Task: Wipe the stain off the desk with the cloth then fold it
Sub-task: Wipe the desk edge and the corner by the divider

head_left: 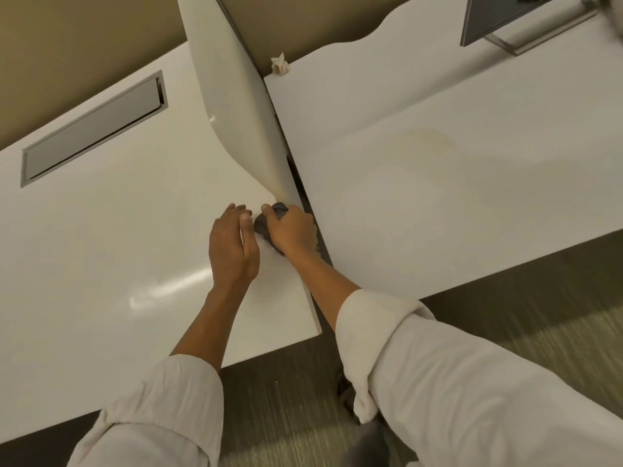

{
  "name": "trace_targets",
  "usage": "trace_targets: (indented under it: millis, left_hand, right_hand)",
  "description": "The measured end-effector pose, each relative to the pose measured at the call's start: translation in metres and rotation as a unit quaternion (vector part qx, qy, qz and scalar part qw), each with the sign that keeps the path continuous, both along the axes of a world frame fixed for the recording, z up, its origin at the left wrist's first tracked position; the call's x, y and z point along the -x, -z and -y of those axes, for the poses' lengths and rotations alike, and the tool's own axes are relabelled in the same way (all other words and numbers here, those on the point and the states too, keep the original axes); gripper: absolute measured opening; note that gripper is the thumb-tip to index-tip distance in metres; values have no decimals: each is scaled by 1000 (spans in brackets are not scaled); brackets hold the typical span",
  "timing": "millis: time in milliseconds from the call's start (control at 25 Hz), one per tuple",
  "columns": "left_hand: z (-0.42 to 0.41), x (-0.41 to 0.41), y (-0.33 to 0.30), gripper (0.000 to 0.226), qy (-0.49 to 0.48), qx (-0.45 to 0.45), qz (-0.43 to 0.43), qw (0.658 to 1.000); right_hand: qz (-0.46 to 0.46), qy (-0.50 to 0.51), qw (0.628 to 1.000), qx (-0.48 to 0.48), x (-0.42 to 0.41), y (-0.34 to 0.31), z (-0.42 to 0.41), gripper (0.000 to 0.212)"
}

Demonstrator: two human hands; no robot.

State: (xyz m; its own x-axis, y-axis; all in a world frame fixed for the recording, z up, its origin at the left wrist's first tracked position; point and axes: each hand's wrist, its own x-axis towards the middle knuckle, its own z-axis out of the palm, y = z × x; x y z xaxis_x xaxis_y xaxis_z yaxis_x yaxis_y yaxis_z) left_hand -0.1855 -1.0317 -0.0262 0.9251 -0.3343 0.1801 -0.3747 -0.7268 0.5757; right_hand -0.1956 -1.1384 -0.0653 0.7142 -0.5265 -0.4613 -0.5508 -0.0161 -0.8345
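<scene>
A dark grey cloth [264,225] lies bunched on the white desk [101,251], close to its right edge and just below the foot of the white divider panel. My right hand [291,230] is closed over the cloth and hides most of it. My left hand [232,246] hovers right beside it on the left, fingers slightly curled and apart, holding nothing. No stain shows on the desk around the hands. A faint yellowish mark [435,141] shows on the neighbouring desk to the right.
A white divider panel [236,96] stands between the two desks. A grey cable hatch [91,129] is set in the left desk. On the right desk [472,197] sit a crumpled tissue [279,65] and a monitor [495,18]. Floor lies below.
</scene>
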Motion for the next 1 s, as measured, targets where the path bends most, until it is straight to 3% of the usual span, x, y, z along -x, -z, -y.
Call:
trace_targets:
  millis: [320, 680, 1000]
  left_hand:
    - [-4, 20, -29, 29, 24, -32, 7, 999]
    - [-32, 58, -30, 44, 77, -126, -13, 989]
    - [-69, 98, -44, 47, 93, -112, -22, 989]
  right_hand:
    - [-24, -27, 999, 29, 15, -2, -3, 63]
    - [-20, -67, 993, 92, 106, 17, -34, 60]
    - [-54, -115, 981, 147, 202, 7, -59, 57]
